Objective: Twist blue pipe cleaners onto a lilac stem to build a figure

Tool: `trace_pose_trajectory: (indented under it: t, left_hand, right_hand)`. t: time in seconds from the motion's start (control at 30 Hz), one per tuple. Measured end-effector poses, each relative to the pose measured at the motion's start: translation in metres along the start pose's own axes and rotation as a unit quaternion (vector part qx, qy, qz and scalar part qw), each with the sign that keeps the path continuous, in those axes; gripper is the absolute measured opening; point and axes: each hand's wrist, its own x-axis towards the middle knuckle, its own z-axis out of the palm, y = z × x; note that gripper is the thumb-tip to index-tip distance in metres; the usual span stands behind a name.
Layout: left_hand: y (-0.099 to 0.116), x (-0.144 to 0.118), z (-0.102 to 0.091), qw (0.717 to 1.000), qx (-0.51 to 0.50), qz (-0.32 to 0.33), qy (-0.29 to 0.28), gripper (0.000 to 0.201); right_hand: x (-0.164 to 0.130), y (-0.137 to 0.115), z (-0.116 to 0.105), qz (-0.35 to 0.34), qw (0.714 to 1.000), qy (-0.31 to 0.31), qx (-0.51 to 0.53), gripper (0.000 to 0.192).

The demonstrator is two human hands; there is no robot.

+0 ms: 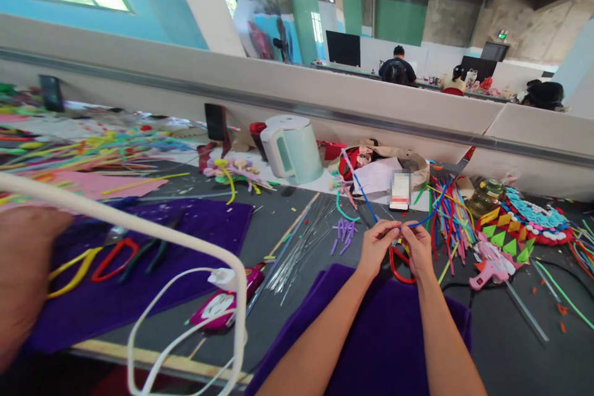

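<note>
Both my hands pinch a blue pipe cleaner (424, 221) above a purple cloth (385, 328). My left hand (377, 247) is closed on it on the left, and my right hand (418, 250) is closed on it close beside, fingertips almost meeting. One end rises to the upper left, where a pale lilac stem (349, 162) shows; the other curves up to the right. Just beneath my hands lie red-handled scissors (400, 267), partly hidden by my fingers. Short purple pieces (344, 234) lie left of my hands.
Thin wires (297, 247), a phone (400, 190), colourful pipe cleaners (457, 219) and a pink glue gun (492, 266) surround the cloth. A kettle (299, 148) stands by the partition (278, 90). A white tube (185, 238) crosses the left, near another person's arm (23, 272).
</note>
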Motion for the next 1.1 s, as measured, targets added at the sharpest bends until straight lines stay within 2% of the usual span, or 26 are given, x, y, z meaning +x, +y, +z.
trace_pose_trajectory:
  t: [0.13,0.27,0.63,0.9,1.0,1.1]
  left_hand:
    - [-0.001,0.001,0.0,1.0,0.004,-0.021,0.01,0.018]
    - [-0.001,0.0,-0.001,1.0,0.018,-0.019,-0.003,0.021]
    - [-0.002,-0.002,0.001,0.998,0.008,-0.021,-0.06,0.023]
    - [0.0,-0.003,-0.001,0.995,0.047,0.015,-0.088,0.024]
    - [0.001,-0.002,-0.003,0.993,0.073,0.035,-0.088,0.023]
    - [0.0,0.0,-0.005,0.99,0.107,0.058,-0.068,0.022]
  right_hand:
    - [0.002,0.005,-0.002,0.0,1.0,0.011,-0.011,0.019]
    - [0.003,0.006,-0.004,0.006,1.0,0.019,-0.006,0.021]
    - [0.005,-0.001,-0.015,0.08,0.995,-0.029,0.047,0.021]
    - [0.006,0.001,-0.019,0.104,0.991,-0.051,0.07,0.019]
    - [0.005,0.001,-0.017,0.104,0.991,-0.04,0.074,0.019]
    - [0.007,0.001,-0.015,0.09,0.994,0.003,0.068,0.021]
